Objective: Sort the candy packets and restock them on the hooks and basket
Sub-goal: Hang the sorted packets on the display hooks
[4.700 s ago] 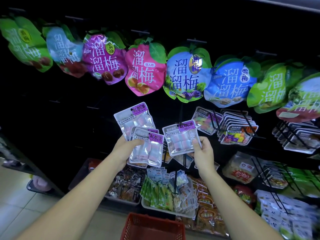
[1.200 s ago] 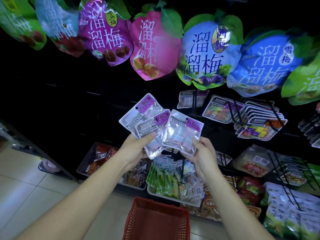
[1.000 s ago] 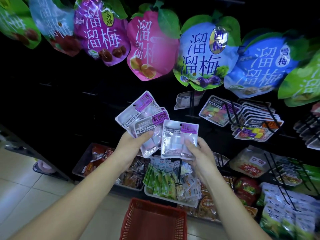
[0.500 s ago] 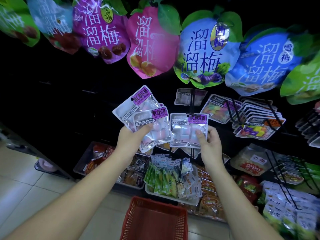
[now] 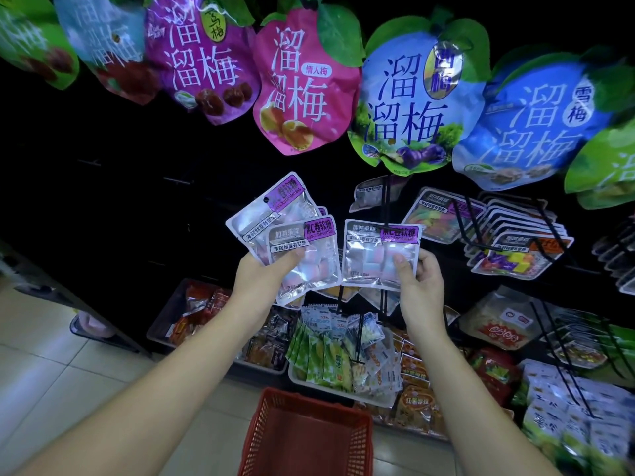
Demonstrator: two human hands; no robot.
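Grip clamped, the right hand [image 5: 417,286] pinches one candy packet [image 5: 374,249] at a hook [image 5: 385,201]; the left hand [image 5: 261,280] clutches spares [image 5: 309,242]. Next, seemingly: thread its hole on.

Only the person's two forearms and hands show. The left forearm [image 5: 171,379] and the right forearm [image 5: 464,389] are bare along all their visible length, smooth and slender, narrowing toward the wrists. The left hand [image 5: 256,280] and the right hand [image 5: 421,286] are bare as well, with slim fingers. The right thumbnail [image 5: 398,260] is short and plain; the other nails are too blurred or hidden to tell
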